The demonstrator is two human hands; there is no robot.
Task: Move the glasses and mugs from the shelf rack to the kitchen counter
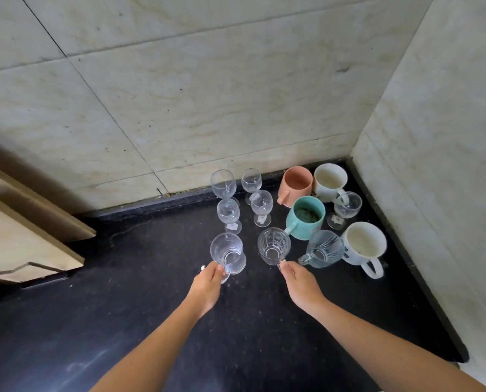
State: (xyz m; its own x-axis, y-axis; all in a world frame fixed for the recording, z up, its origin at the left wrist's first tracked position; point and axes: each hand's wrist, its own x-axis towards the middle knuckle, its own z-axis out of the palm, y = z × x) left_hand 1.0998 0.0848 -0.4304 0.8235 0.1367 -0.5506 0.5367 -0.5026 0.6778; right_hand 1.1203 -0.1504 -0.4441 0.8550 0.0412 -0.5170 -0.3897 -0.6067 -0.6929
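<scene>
On the black kitchen counter (pixel 157 292) stand two clear glass mugs side by side. My left hand (pixel 207 284) grips the handle of the smooth glass mug (pixel 228 253). My right hand (pixel 301 284) grips the handle of the ribbed glass mug (pixel 273 246). Behind them stand several stemmed glasses (pixel 228 212), one (pixel 346 207) further right among the mugs. A pink mug (pixel 295 185), a teal mug (pixel 305 217), a white mug (pixel 329 181), a clear swirl-pattern mug (pixel 322 250) and a white mug with blue print (pixel 363 247) fill the corner.
Tiled walls close the counter at the back (pixel 207 108) and on the right (pixel 439 165). A beige wooden shelf or cabinet edge (pixel 29 236) juts in from the left. The near part of the counter is bare black stone.
</scene>
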